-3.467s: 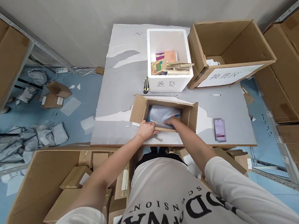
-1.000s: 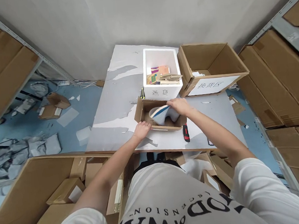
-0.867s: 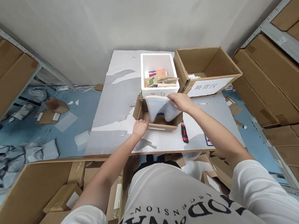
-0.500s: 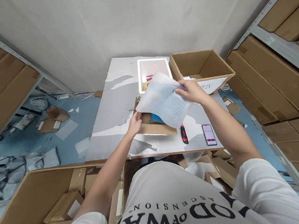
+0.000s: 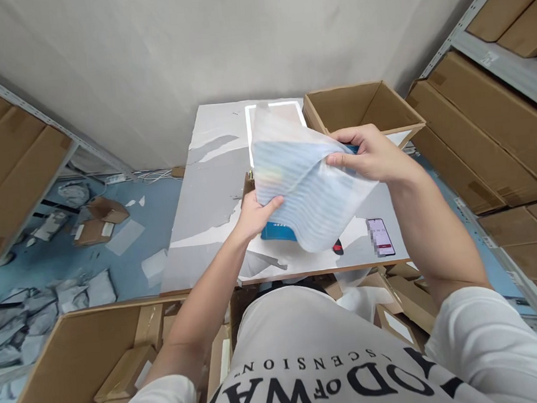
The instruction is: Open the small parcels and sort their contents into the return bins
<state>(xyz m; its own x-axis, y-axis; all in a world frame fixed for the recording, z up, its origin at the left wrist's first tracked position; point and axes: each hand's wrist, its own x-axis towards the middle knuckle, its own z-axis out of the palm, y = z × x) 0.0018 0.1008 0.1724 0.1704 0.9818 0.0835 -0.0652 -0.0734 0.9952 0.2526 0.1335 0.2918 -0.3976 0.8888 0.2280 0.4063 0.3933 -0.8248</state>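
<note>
A translucent white foam sheet [image 5: 312,191] is held up over the table [image 5: 194,208], sloping and slightly creased. My right hand [image 5: 375,157] is closed on its right side, with a bit of blue showing between thumb and fingers. At the sheet's left edge is my left hand [image 5: 256,215], closed with its thumb on top of the foam. A flat blue item [image 5: 278,231] peeks out below the sheet by the left hand; the foam hides most of it. Behind, only a brown edge of the small cardboard box [image 5: 248,184] shows.
An open carton [image 5: 359,109] stands at the back right, beside a white-rimmed tray [image 5: 249,128]. A red and black utility knife [image 5: 338,247] is partly covered by the foam; a phone [image 5: 381,237] lies right of it. Large cartons [image 5: 108,360] sit below the table's front edge.
The foam sheet has come nearer, and my left hand has moved from the small box onto its edge. The blue item has left the box and now shows beneath the foam.
</note>
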